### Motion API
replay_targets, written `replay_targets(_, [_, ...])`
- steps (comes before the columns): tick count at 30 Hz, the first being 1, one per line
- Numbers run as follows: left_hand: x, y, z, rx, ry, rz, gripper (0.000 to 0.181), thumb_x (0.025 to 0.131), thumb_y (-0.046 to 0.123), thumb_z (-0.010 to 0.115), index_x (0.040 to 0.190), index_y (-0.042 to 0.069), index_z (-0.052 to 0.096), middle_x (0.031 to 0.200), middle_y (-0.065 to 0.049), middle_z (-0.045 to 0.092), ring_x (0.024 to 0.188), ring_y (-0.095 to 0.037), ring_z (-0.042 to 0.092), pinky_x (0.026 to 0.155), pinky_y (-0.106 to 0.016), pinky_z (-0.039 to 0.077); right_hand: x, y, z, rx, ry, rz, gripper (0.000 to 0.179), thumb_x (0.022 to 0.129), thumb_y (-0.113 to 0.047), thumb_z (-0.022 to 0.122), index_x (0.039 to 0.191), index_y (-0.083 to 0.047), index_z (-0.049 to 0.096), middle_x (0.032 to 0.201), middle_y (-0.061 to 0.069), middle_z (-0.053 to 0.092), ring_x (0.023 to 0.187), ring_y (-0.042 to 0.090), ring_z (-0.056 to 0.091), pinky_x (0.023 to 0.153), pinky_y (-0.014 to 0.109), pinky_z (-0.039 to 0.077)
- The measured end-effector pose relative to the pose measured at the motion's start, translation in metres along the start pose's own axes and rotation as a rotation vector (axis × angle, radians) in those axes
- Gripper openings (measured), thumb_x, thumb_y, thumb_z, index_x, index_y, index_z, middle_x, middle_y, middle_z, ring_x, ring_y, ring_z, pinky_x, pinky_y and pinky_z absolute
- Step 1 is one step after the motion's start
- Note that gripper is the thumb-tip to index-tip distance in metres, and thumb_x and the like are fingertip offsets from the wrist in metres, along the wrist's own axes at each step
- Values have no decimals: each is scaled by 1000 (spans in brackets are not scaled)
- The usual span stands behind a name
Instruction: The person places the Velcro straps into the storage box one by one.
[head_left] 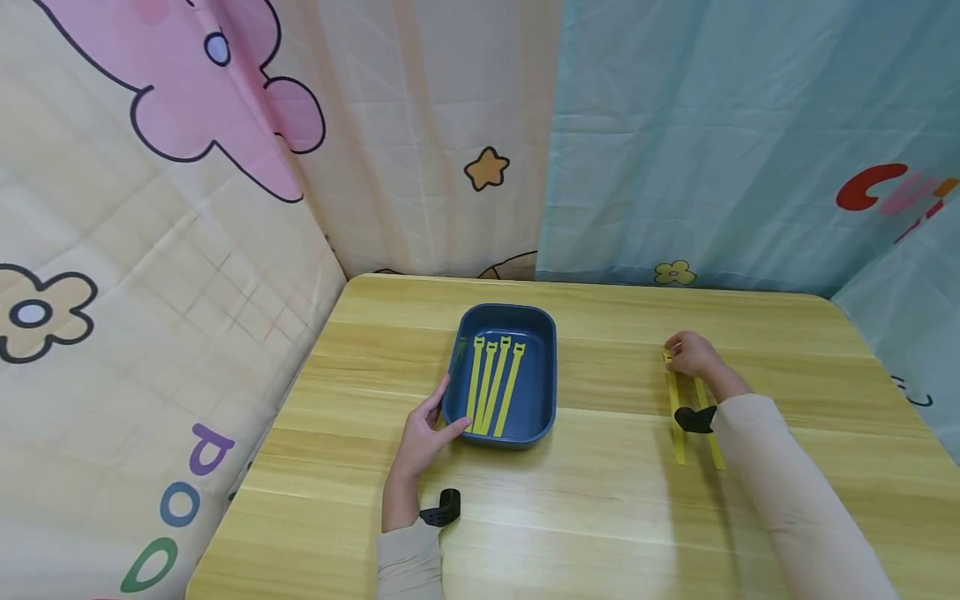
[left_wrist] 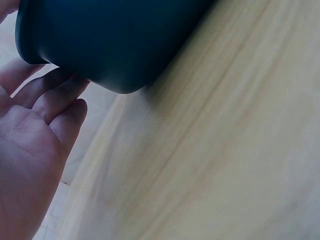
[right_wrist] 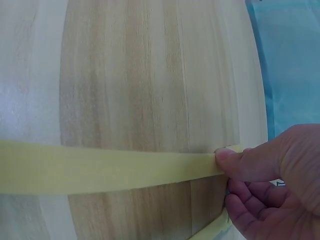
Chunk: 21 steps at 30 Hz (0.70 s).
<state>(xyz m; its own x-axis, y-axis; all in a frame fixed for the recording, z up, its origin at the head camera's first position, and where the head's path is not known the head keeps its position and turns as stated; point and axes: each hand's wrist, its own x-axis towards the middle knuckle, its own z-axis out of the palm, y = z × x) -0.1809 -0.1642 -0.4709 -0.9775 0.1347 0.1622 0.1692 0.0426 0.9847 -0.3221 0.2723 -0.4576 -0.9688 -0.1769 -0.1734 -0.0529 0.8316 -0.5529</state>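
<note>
My left hand [head_left: 418, 440] grips the near left corner of a dark blue tray [head_left: 553, 367], thumb over the rim and fingers along the outer wall. In the left wrist view those fingers [left_wrist: 62, 97] lie against the tray's side [left_wrist: 115, 45]. Several yellow cable straps [head_left: 495, 387] with slotted heads lie lengthwise inside. Over on the right side, my right hand [head_left: 693, 357] pinches the head end of a yellow cable strap [right_wrist: 110, 167] between thumb and fingers. A second strap [head_left: 708, 425] lies beside it, partly hidden by the wrist.
The wooden table [head_left: 600, 517] has its far edge against a patterned curtain [head_left: 420, 167]. A black wrist mount [head_left: 442, 507] sits on the left forearm, another mount [head_left: 693, 419] on the right. Bare wood lies between tray and straps.
</note>
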Motion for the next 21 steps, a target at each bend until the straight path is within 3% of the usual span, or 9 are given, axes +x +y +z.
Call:
replay_targets(7, [-1,-1,0,-2,-5,-2,69,82,-5,64,139,-9,27,147,-18,23,134,-26,19,108,-37,17,-2,1,3,-1,34,-20,29,75,5,63,100,16,54,92,27,55,87,39,52,76,46,46])
replay_targets(21, [-1,-1,0,-1,-4,6,69,82,-4,65,139,-9,27,147,-18,22,134,-26,19,108,-37,17,-1,-5,3,-31,23,71,29,77,0,65,98,19,55,85,21,55,75,29,52,66,35,47])
